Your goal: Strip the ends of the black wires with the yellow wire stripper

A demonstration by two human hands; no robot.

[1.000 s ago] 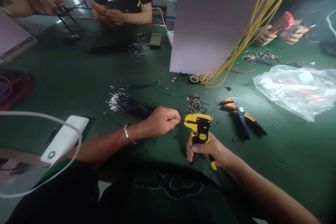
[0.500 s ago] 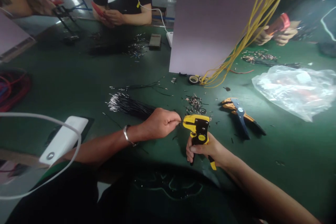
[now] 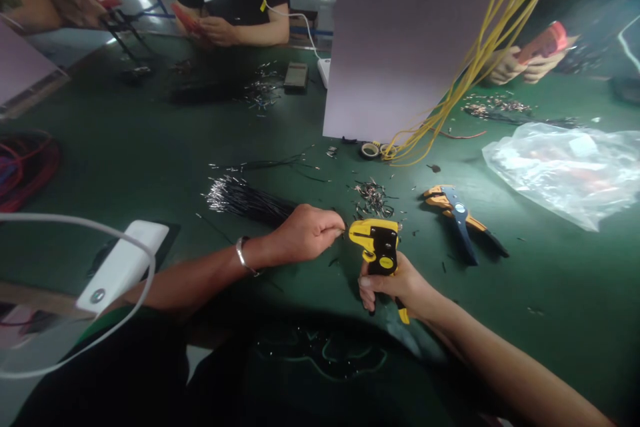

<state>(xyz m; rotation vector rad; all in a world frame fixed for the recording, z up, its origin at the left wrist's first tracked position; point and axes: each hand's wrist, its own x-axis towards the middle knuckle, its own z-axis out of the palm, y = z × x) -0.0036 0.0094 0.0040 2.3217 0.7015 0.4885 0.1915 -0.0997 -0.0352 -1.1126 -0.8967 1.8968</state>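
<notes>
My right hand is wrapped round the handles of a yellow and black wire stripper, its jaws pointing left. Just left of the jaws, my left hand is closed in a pinch; its fingertips hold a thin dark wire, of which only a tiny end shows. A bundle of black wires with shiny tips lies behind and left of my left hand. Small cut scraps are heaped beyond the stripper. To the right lies a second stripper, blue and orange.
A clear plastic bag lies at the right, and yellow wires hang beside an upright grey panel. Tape rolls sit below it. A white power bank is at the left. Other people's hands work across the table.
The fingers of my right hand have shifted slightly on the handles, which look squeezed closer together. My left hand has stayed nearly still. At the right, another person's red tool has moved a little.
</notes>
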